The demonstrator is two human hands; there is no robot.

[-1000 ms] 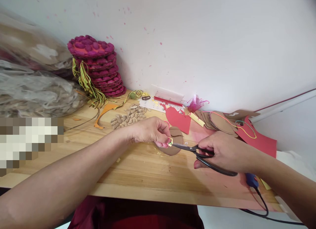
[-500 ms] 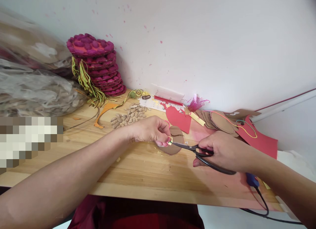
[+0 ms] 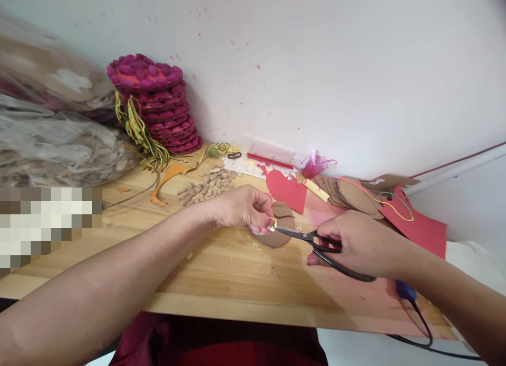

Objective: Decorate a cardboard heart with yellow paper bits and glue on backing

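Left fingers [image 3: 263, 218] pinched closed on a small yellow paper piece [image 3: 273, 225], scissors [image 3: 304, 236] gripped in the part-curled right fingers [image 3: 330, 242], blade tips at the paper, cardboard disc [image 3: 282, 231] lay beneath the left fingertips, partly hidden by them, shelled-looking nuts [image 3: 205, 186] sat beyond the left wrist.

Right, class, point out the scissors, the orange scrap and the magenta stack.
Scissors [image 3: 309, 236]: head view, on the pivot.
Orange scrap [image 3: 173, 171]: head view, on its wide end.
Magenta stack [image 3: 144, 72]: head view, on the top disc.
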